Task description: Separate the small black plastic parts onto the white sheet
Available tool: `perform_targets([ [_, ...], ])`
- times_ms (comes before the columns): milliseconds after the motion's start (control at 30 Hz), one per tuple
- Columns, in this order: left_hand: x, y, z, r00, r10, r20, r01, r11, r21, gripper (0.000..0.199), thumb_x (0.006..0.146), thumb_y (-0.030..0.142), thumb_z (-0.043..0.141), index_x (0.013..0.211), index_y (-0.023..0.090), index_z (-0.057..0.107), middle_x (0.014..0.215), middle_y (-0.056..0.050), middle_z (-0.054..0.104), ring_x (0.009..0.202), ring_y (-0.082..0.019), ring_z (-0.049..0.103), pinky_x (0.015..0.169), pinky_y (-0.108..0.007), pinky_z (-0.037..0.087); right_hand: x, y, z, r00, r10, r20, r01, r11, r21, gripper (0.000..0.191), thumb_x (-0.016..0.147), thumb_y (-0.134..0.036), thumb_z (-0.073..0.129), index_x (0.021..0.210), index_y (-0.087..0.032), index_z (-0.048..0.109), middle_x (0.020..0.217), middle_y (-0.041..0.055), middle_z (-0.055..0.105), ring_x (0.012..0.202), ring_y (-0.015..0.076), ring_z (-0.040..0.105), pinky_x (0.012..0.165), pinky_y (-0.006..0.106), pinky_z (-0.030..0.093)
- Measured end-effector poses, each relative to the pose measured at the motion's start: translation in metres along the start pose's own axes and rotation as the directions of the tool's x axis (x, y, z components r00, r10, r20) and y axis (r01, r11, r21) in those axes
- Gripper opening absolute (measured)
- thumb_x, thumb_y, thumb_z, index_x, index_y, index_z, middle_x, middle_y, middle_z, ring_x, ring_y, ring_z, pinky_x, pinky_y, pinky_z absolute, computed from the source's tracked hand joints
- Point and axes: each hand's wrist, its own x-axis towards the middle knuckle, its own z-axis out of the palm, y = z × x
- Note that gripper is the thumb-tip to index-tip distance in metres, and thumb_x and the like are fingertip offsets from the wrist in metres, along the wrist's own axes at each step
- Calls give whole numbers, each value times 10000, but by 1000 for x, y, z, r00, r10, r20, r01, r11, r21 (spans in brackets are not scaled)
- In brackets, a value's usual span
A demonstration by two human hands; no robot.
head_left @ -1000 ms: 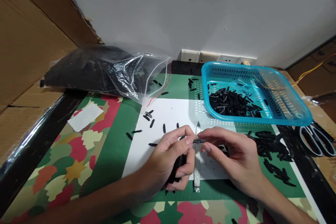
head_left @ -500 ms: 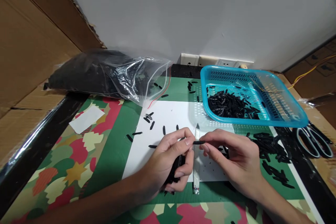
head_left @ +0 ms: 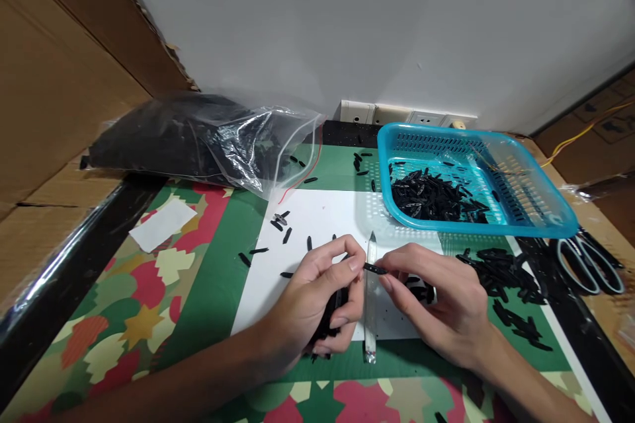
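Midway, seemingly — left hand [head_left: 317, 297] clutches a black bundle [head_left: 331, 314], right hand [head_left: 436, 301] pinches one black strip [head_left: 374, 269]; basket [head_left: 536, 211] partly filled, loose pile [head_left: 501, 274] remaining.

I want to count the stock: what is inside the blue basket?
The blue basket holds a heap of small black pieces on its left side. Pieces lower in the heap are covered and cannot be seen.

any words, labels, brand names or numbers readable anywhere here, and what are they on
None can be read.
White paper slip: blank on the side that shows.
Clear plastic bag: no print visible.
Blue basket: no label or brand.
Wall sockets: any marking too small to read.
Scissors: no marking legible.
Small black piece between the left hand and right hand: plain.
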Motion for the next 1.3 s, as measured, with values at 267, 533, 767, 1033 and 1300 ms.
perform_targets([
  [267,1,0,0,1000,-15,-23,15,1000,2,346,1030,504,638,878,244,467,493,117,434,292,-41,281,290,-99,225,2,0,0,999,22,31,-22,1000,-9,134,1036,-73,633,1096,-164,710,872,46,734,748,149,680,687,261,526],
  [533,0,2,0,999,-23,-25,23,1000,3,346,1051,502,580,863,228,483,524,106,428,320,-29,254,304,-102,226,-2,4,-20,960,-165,-225,32,864,-502,137,943,-73,703,921,-203,666,683,-13,580,578,147,511,595,313,394],
  [767,-1,3,1,1000,1,-24,1,997,74,395,1051,633,553,978,250,488,539,111,447,336,-34,265,318,-102,221,4,10,-37,925,-92,-369,-143,814,-562,149,946,-127,796,882,-203,685,648,-49,511,535,117,494,568,285,390],
  [1033,-3,-7,3,996,-89,19,84,977,197,527,1015,804,457,1158,297,429,527,120,468,345,-59,280,331,-119,239,-1,-7,6,987,3,163,-18,996,90,60,1053,-157,692,1071,-178,745,866,33,721,729,151,642,655,269,498],
  [1300,-4,-5,1,995,-95,-12,94,949,301,439,1054,700,510,1154,277,453,585,106,484,416,-65,315,370,-131,269,5,-11,-3,896,206,394,-305,930,208,115,1067,-262,715,1024,-210,808,927,30,791,825,172,699,755,280,544],
])
